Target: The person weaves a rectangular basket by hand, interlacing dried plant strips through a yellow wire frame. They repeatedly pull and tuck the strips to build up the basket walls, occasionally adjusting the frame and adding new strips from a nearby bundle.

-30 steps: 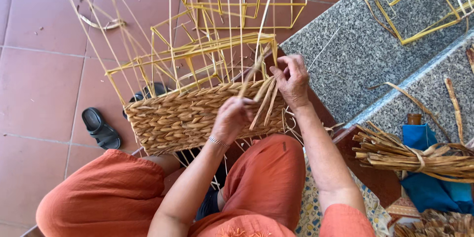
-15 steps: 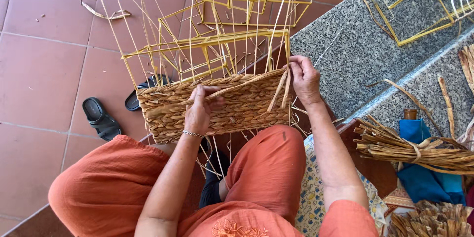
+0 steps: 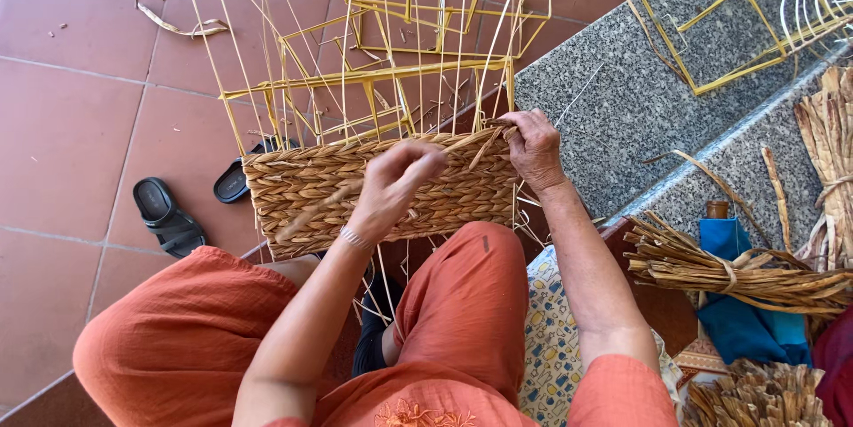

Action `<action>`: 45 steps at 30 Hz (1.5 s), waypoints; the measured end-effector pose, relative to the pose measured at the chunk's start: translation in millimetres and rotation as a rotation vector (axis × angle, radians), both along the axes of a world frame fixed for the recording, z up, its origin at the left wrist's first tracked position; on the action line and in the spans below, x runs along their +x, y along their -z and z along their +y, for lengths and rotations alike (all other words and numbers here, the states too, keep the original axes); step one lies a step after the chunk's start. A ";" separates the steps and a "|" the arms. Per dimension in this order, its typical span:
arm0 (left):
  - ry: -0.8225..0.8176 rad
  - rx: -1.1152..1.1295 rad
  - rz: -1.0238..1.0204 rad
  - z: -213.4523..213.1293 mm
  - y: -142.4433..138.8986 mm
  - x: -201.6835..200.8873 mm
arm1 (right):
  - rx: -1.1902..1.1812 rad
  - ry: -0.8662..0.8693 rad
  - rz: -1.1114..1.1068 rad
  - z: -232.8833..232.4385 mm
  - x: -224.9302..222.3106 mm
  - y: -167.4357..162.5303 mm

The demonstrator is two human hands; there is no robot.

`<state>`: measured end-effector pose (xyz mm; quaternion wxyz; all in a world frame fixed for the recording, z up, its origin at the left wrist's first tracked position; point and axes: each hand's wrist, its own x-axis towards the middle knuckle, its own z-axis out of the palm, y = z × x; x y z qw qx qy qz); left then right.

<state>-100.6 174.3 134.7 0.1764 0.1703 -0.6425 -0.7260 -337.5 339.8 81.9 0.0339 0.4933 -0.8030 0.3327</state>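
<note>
Bracing the half-woven basket [image 3: 382, 191] against my knees, I keep its woven wall facing me so the top row is within reach. My right hand [image 3: 536, 147] is closed in a pinching grip on the rim corner, steadying the frame. My left hand [image 3: 391, 187] has its fingers curled around a fibre strand [image 3: 462, 141], drawing it across the weave. Bare yellow stakes [image 3: 373, 80] rise uncovered above the rim. Head view: red tiled floor [image 3: 62, 125] with black sandals [image 3: 164, 214]; a granite step [image 3: 640, 98] on my right carries bundled reed [image 3: 737, 267].
</note>
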 end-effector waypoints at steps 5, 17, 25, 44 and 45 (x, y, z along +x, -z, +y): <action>0.052 -0.748 -0.098 -3.1 17.6 -109.8 | -0.100 -0.021 -0.449 13.2 -1.8 -5.5; -0.109 -0.189 -0.275 28.7 48.6 -118.3 | -0.149 0.006 -0.300 5.8 -6.3 -5.8; 0.044 -1.182 0.032 32.5 61.2 -86.9 | 0.046 -0.089 -0.241 -16.0 -13.9 -15.4; 0.318 -0.942 -0.627 -0.1 81.8 -67.0 | -0.046 0.042 -0.012 -27.7 4.1 -3.1; 0.215 -1.097 -0.551 0.5 78.4 -65.6 | -0.060 0.054 -0.008 -27.3 5.3 -3.4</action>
